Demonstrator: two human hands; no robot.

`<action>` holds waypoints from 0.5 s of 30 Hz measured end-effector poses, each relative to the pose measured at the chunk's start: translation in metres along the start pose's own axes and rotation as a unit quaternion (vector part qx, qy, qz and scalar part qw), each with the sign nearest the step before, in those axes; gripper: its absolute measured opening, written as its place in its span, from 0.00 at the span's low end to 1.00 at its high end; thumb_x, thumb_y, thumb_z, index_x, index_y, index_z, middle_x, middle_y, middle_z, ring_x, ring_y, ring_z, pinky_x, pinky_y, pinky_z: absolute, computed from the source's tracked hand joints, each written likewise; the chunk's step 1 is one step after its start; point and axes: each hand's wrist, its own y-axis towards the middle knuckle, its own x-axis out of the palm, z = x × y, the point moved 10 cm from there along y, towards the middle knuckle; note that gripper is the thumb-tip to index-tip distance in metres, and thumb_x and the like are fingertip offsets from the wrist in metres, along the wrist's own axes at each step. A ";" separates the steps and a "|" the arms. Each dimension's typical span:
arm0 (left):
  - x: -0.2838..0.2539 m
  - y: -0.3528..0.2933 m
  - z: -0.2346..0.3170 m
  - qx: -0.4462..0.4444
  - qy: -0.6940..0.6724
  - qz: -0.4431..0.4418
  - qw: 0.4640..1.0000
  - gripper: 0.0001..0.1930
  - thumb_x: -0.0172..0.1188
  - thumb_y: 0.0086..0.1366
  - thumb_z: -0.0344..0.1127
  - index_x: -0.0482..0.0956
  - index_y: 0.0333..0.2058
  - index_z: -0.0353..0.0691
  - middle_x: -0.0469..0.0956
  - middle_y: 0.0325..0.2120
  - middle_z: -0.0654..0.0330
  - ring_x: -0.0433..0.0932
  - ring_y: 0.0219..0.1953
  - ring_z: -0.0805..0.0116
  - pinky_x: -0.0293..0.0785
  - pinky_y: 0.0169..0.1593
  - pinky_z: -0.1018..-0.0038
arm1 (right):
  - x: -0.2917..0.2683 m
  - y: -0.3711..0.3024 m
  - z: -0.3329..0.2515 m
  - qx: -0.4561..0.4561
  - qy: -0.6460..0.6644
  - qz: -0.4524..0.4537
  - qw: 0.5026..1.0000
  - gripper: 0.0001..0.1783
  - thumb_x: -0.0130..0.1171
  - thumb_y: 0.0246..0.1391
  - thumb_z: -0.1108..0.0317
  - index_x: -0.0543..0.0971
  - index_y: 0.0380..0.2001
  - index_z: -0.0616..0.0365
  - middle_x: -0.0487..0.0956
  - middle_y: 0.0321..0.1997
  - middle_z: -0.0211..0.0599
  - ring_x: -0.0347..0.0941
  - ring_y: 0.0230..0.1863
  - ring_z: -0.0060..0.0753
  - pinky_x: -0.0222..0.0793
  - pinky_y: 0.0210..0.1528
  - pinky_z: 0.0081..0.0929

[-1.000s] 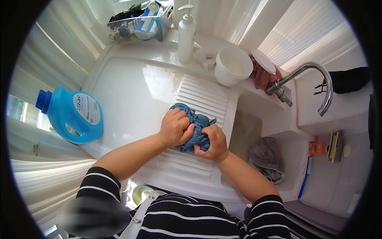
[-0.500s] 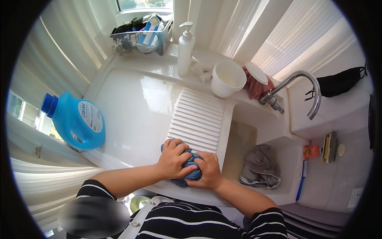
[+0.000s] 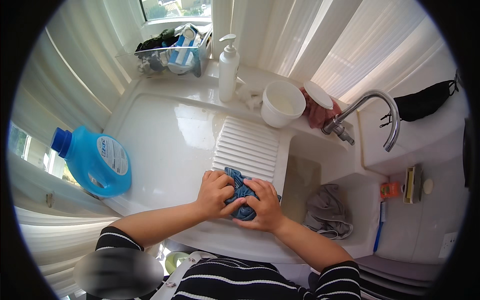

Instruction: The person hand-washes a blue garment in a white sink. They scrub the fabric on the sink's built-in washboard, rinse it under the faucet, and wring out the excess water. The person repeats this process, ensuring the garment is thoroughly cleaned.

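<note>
A bunched blue cloth point(image 3: 242, 192) lies at the near end of the ridged washboard point(image 3: 248, 147), which is moulded into the white sink counter. My left hand point(image 3: 217, 194) is closed on the cloth's left side, its fingers curled. From the right, my right hand point(image 3: 261, 205) grips the same cloth, fingers bent over its top. Both thumbs point inward and almost meet over the near part of the bundle. Parts of the cloth are hidden beneath my hands.
Right of the washboard, a grey cloth point(image 3: 328, 211) lies in the basin under a chrome faucet point(image 3: 392, 112). A white tub point(image 3: 282, 105) and a pump bottle point(image 3: 229, 72) stand behind. At left is a blue detergent jug point(image 3: 95, 161). A blue brush point(image 3: 380, 227) rests at right.
My hands have shifted slightly, with the fingers spread a little farther apart. The blue cloth is now more opened out, with more of it showing between them.
</note>
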 end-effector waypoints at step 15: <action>0.017 0.018 -0.045 -0.109 -0.012 -0.045 0.993 0.23 0.59 0.61 0.57 0.79 0.43 0.44 0.65 0.58 0.44 0.56 0.63 0.37 0.50 0.63 0.44 | 0.010 -0.006 0.056 0.197 -0.065 -0.037 0.977 0.56 0.72 0.30 0.31 0.67 0.63 0.41 0.37 0.75 0.59 0.34 0.73 0.71 0.42 0.63 0.76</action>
